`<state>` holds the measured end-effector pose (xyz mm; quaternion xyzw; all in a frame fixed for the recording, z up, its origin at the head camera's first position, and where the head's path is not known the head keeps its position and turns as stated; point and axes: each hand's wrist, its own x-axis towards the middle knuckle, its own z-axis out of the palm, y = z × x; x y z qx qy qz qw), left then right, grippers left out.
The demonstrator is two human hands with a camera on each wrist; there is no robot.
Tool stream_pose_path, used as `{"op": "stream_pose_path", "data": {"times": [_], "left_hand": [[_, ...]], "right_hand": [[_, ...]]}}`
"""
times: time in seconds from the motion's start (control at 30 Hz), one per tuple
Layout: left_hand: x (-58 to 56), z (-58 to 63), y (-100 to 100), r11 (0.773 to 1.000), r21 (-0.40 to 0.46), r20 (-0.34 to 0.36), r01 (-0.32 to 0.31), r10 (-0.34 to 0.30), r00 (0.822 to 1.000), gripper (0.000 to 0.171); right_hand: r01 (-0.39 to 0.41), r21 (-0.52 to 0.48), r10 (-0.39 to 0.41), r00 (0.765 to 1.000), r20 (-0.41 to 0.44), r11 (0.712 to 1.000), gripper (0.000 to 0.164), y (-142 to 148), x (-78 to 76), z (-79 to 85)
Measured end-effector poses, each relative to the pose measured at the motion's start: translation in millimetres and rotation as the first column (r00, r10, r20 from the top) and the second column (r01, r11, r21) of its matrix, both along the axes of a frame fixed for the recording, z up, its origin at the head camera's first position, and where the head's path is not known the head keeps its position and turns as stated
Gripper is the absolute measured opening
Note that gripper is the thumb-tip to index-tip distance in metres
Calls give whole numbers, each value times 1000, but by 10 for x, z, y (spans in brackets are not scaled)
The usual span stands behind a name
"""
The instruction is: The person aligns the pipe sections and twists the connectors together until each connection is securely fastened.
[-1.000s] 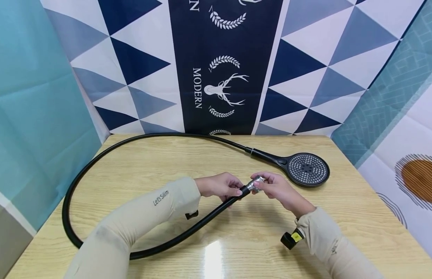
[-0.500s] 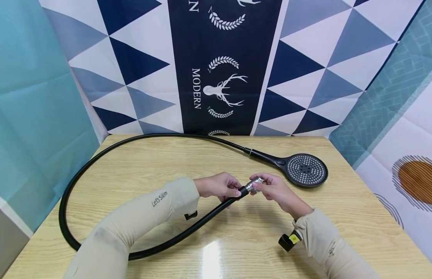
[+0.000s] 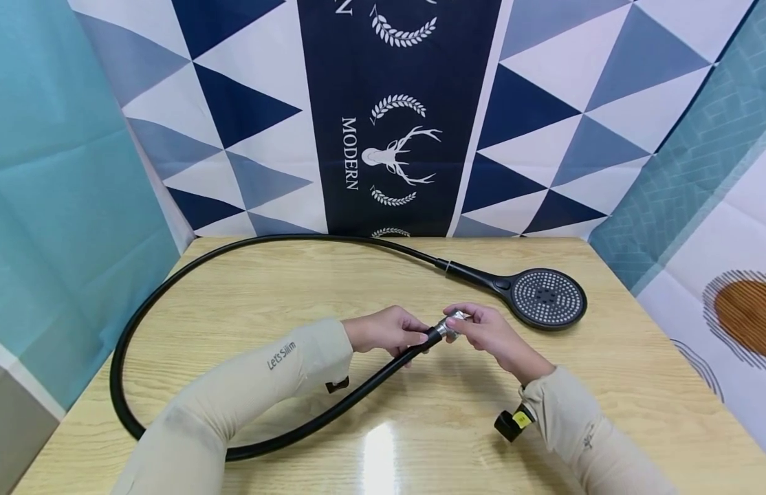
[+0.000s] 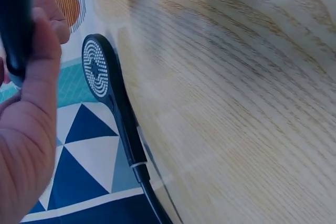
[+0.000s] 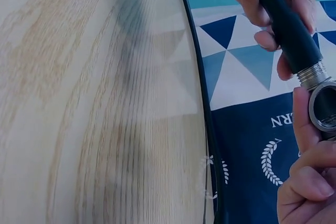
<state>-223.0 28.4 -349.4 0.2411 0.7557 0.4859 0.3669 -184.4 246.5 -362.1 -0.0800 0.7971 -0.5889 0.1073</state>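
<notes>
My left hand (image 3: 392,330) grips the black shower hose (image 3: 358,395) close to its end, thumb on top. On that end sits a silver metal fitting (image 5: 315,114) with a round opening, which my right hand (image 3: 489,333) pinches between thumb and fingers. Silver threads (image 5: 313,74) show between the hose's black sleeve and the fitting in the right wrist view. Both hands are above the table, the hose end tilted up to the right. The black hand shower (image 3: 546,299), joined to the hose's other end, lies with its spray face up behind my right hand.
The hose loops left across the wooden table (image 3: 284,282) and runs along its back edge. A patterned cloth (image 3: 383,103) hangs right behind the table. Curtains stand at both sides. Small black wrist devices (image 3: 509,426) hang below the sleeves.
The head view shifts slightly. Both hands keep their hold on the hose and the fitting in nearly the same place; the hand shower stays where it lies.
</notes>
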Motion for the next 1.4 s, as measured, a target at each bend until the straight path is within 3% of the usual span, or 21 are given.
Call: {"op": "stream_pose_path", "data": {"times": [0.13, 0.47, 0.8, 1.0, 1.4], "left_hand": [[5, 20, 11, 1000, -27, 13, -4, 4, 1000, 25], [65, -29, 44, 996, -41, 7, -81, 81, 997, 21], [41, -26, -2, 997, -40, 68, -60, 62, 996, 24], [46, -34, -12, 1000, -14, 44, -19, 19, 999, 25], [66, -25, 3, 998, 32, 18, -53, 53, 998, 17]], "right_hand": [[-4, 15, 4, 1000, 4, 1000, 38, 0, -8, 6], [-18, 14, 18, 1000, 11, 1000, 39, -17, 0, -32], [-21, 16, 21, 1000, 12, 1000, 39, -5, -19, -42], [-28, 14, 28, 999, 15, 1000, 39, -10, -8, -17], [-28, 8, 28, 1000, 0, 1000, 37, -9, -8, -4]]}}
